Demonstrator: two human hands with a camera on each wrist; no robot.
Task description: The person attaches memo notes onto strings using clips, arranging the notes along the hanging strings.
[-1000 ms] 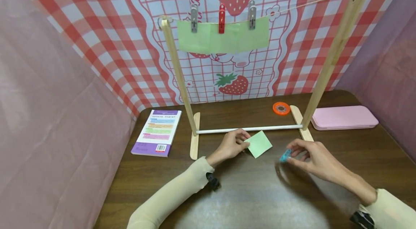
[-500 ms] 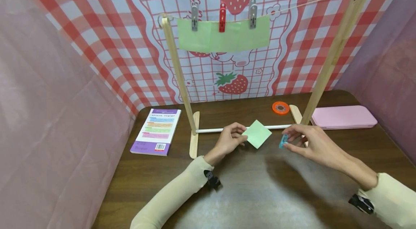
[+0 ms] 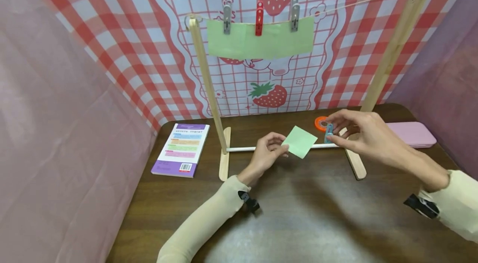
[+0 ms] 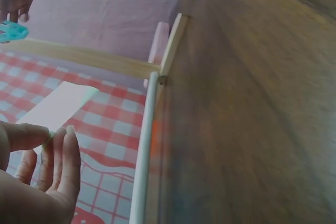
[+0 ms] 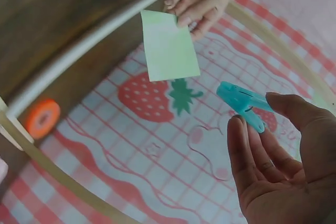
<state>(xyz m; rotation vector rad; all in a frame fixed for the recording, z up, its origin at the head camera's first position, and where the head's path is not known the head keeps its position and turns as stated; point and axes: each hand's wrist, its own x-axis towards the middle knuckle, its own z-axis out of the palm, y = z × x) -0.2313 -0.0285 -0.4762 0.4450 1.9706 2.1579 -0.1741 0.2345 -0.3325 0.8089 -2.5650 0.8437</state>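
My left hand [image 3: 264, 153] pinches one corner of a green sticky note [image 3: 300, 142] between thumb and fingers, above the table and in front of the stand's white bar. To its right, my right hand [image 3: 367, 134] holds a teal clothespin [image 5: 241, 100] between thumb and fingertips; the note and the clothespin are apart. Overhead, a string [image 3: 358, 2] runs between two wooden posts. Green paper [image 3: 261, 45] hangs from it in a row under a grey clothespin [image 3: 227, 18], a red clothespin [image 3: 259, 19] and another grey clothespin [image 3: 294, 15].
A book [image 3: 182, 149] lies at the left behind the left forearm. An orange ring [image 3: 320, 123] and a pink case [image 3: 412, 133], partly hidden by the right hand, lie at the back right. The left post [image 3: 209, 88] and right post [image 3: 396, 51] stand on wooden feet.
Both hands have risen from near the tabletop, the left with the note and the right with the clothespin. The right hand has risen further and now covers part of the right post.
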